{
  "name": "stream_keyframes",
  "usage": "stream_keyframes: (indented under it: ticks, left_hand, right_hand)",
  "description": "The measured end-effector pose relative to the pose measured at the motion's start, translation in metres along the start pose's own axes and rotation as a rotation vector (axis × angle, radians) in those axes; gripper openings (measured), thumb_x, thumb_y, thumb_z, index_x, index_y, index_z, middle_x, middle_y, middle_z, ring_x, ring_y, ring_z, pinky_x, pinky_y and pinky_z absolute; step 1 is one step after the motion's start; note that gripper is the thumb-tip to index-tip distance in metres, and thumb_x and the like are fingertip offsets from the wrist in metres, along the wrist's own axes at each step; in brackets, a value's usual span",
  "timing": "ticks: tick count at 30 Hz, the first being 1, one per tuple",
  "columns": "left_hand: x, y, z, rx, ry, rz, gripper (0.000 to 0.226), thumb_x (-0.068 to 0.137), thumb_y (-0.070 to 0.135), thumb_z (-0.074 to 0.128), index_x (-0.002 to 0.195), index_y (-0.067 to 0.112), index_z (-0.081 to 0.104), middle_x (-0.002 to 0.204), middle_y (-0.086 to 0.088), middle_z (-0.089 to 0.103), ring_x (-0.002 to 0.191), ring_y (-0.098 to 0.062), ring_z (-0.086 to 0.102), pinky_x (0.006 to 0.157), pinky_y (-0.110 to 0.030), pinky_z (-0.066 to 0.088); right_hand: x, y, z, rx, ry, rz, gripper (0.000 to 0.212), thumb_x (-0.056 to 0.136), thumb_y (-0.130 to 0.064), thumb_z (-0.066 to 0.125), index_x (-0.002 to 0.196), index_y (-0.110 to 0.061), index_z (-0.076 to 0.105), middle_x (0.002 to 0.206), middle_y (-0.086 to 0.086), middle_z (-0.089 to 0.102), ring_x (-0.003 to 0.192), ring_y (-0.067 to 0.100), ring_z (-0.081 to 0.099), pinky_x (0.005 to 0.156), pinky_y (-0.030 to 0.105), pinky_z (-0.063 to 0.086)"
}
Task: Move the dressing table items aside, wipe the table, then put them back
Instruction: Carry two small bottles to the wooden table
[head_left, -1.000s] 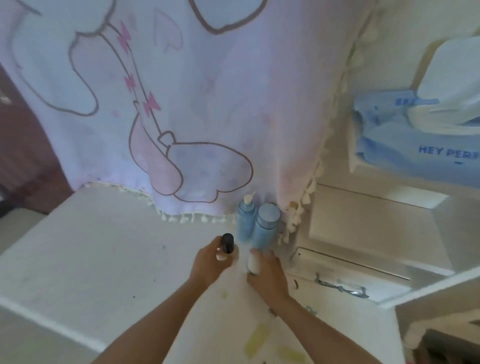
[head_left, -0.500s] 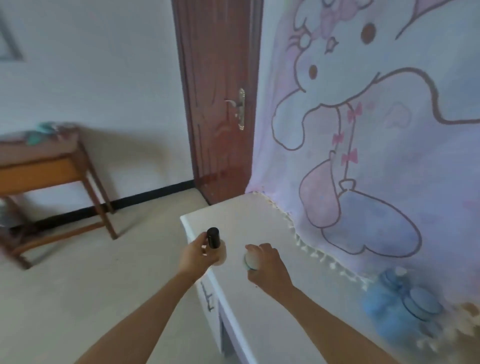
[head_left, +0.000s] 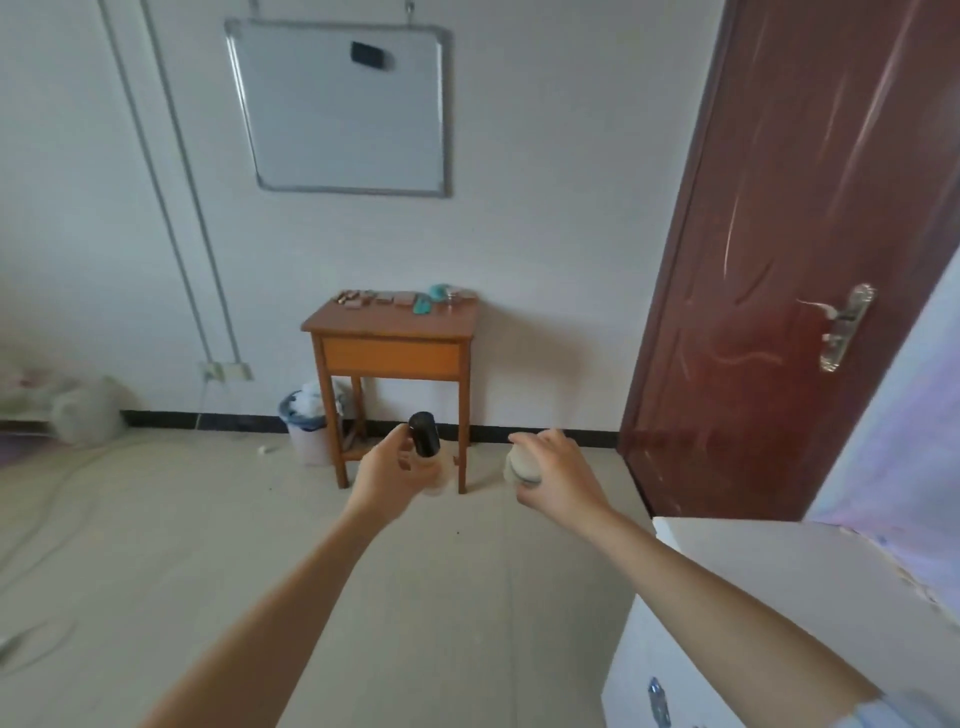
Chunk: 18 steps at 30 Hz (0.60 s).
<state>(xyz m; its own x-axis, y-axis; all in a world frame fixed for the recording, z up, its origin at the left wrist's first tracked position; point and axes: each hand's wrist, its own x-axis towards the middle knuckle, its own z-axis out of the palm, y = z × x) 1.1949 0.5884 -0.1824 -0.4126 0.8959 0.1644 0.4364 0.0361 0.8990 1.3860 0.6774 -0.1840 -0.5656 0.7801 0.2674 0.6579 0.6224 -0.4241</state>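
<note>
Two items are hanging over the floor (head_left: 208, 545), off the corner of the dressing table (head_left: 779, 571): the left hand (head_left: 387, 470) is curling round a black-capped bottle (head_left: 426, 452), and the right hand (head_left: 558, 475) is gripping a pale jar (head_left: 522, 465) from above. Either is risking a drop, I judge, and the back edge of the wooden side table (head_left: 389, 322) is looking crowded for landing them.

a small wooden table (head_left: 384, 326) stands on the floor (head_left: 156, 545) by the wall, bearing a row of small items (head_left: 402, 299), perhaps cosmetics; a bin (head_left: 307, 436) stands beside it.
</note>
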Motion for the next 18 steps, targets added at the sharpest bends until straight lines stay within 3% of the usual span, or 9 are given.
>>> stream_keyframes:
  ticks: [3,8,13,18]
  left_hand:
    - [0.014,-0.018,-0.046,-0.017,0.034,-0.009,0.03,0.075,0.013,0.074,0.1,0.018,0.057,0.104,-0.007,0.064,0.092,-0.026,0.064,0.087,-0.047,0.052]
    - [0.037,-0.044,-0.088,-0.02,0.073,-0.019,0.027,0.076,0.01,0.073,0.098,0.013,0.058,0.092,-0.004,0.064,0.086,-0.024,0.064,0.081,-0.038,0.054]
    - [0.075,-0.071,-0.101,-0.025,0.108,-0.04,0.025,0.075,0.009,0.074,0.091,0.019,0.058,0.093,-0.006,0.063,0.086,-0.028,0.065,0.081,-0.044,0.054]
    - [0.144,-0.077,-0.093,0.047,0.095,-0.036,0.028,0.078,0.011,0.071,0.1,0.018,0.055,0.093,0.004,0.058,0.083,-0.017,0.06,0.073,-0.023,0.047]
  right_hand:
    - [0.033,-0.037,0.022,0.043,0.009,-0.054,0.057,0.077,-0.016,0.065,0.13,-0.024,0.046,0.117,0.003,0.044,0.111,0.024,0.042,0.088,0.028,0.039]
    - [0.065,-0.077,0.066,0.052,-0.058,-0.162,0.057,0.079,-0.016,0.064,0.131,-0.024,0.045,0.122,0.001,0.042,0.114,0.019,0.039,0.087,0.019,0.034]
    - [0.109,-0.073,0.092,0.031,-0.106,-0.174,0.056,0.079,-0.017,0.064,0.131,-0.026,0.044,0.123,0.002,0.042,0.115,0.018,0.038,0.088,0.02,0.034]
    - [0.185,-0.044,0.099,0.034,-0.081,-0.176,0.055,0.08,-0.019,0.066,0.13,-0.025,0.046,0.122,0.003,0.043,0.115,0.02,0.04,0.089,0.023,0.036]
